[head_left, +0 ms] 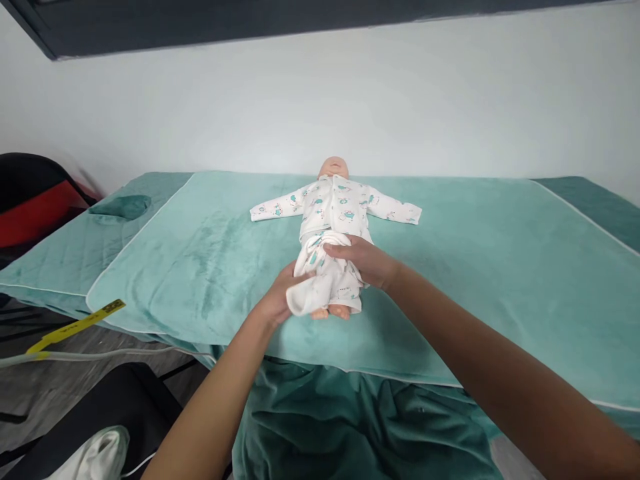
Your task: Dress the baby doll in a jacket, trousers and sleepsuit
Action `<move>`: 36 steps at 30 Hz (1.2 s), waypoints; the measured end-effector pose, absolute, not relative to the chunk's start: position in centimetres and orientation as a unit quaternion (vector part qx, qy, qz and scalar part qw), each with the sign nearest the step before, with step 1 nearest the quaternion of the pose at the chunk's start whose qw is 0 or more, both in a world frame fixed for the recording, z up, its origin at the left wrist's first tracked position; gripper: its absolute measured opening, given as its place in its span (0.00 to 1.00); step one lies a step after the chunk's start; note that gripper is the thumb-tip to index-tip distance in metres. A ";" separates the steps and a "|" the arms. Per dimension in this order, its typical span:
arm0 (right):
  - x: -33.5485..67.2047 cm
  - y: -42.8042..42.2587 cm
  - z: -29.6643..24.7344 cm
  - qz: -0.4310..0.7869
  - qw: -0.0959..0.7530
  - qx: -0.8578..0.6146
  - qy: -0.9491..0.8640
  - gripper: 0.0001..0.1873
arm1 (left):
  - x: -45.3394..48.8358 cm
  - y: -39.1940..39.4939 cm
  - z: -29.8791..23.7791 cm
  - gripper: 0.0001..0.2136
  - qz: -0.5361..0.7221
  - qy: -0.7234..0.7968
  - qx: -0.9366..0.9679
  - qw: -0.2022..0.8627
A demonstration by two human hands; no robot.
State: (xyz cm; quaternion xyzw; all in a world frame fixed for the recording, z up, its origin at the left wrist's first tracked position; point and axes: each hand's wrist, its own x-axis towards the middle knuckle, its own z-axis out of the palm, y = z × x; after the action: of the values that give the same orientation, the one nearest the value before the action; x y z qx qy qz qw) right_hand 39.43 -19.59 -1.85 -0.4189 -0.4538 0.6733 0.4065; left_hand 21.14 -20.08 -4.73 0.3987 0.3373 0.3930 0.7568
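A padded bed (pixel 55 250) runs along a pale wall (pixel 240 107), under a dark panel (pixel 225 23), with a smooth teal cover (pixel 475 287) laid over its middle; a round hollow (pixel 123 207) marks the bed's quilted left end. White piping traces the cover's border, and darker green fabric (pixel 360 420) gathers in folds below the near edge. The cover stretches wide to either side of one doll (pixel 334 166), which lies on its back near the middle, head toward the wall and feet toward the person. It wears one printed white jacket (pixel 335 203), both sleeves spread outward, and one pair of white trousers (pixel 325 283), bunched over its legs, with two feet showing below. Two hands are at work: the left hand (pixel 280 297) is closed on the trousers near a loose cuff, the right hand (pixel 369 261) is clamped on them higher up, thumb on top. At left are one black chair (pixel 120 407) bearing one white cloth (pixel 97 453), one pale cable (pixel 110 355) and one yellow tag (pixel 75 327)
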 end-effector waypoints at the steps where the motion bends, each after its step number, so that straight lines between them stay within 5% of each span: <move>1: 39.3 -19.6 -2.0 0.675 0.411 -0.415 -0.451 0.21 | 21.0 -20.3 -4.7 0.25 0.389 0.337 0.406 0.755; 8: 39.0 -20.3 -0.9 0.595 0.311 -0.465 -0.577 0.22 | 21.7 -19.6 -5.4 0.22 0.500 0.323 0.302 0.745; 12: 39.1 -20.4 -0.3 0.644 0.220 -0.432 -0.591 0.24 | 21.9 -19.6 -5.4 0.23 0.451 0.317 0.275 0.788; 17: 39.1 -19.7 -1.4 0.686 0.365 -0.402 -0.484 0.21 | 22.3 -20.6 -4.8 0.22 0.497 0.379 0.312 0.716; 21: 38.9 -19.5 -1.7 0.646 0.380 -0.413 -0.517 0.20 | 22.7 -22.2 -4.1 0.20 0.494 0.414 0.317 0.696; 31: 37.5 -20.0 -0.4 0.303 0.097 -0.511 -0.798 0.04 | 23.7 -30.8 -3.9 0.22 0.560 0.408 0.185 0.697; 36: 36.7 -20.7 -0.9 0.161 -0.025 -0.538 -0.827 0.06 | 23.7 -31.8 -6.4 0.20 0.567 0.478 0.167 0.650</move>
State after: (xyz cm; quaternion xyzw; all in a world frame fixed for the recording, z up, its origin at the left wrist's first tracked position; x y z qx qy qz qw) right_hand 36.73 -20.74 -0.87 -0.5381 -0.8269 0.1614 -0.0247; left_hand 23.69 -31.85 -6.43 0.1671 0.4777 0.5674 0.6496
